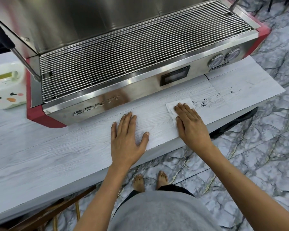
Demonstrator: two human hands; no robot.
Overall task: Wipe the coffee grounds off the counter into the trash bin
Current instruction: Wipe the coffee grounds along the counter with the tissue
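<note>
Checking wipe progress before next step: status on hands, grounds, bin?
Right hand flat on white tissue; left hand flat on bare counter. Coffee grounds still scattered right of tissue. Dark bin below counter edge; path clear.

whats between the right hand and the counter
In the head view a white tissue lies flat under the right hand, pressed onto the counter.
</note>
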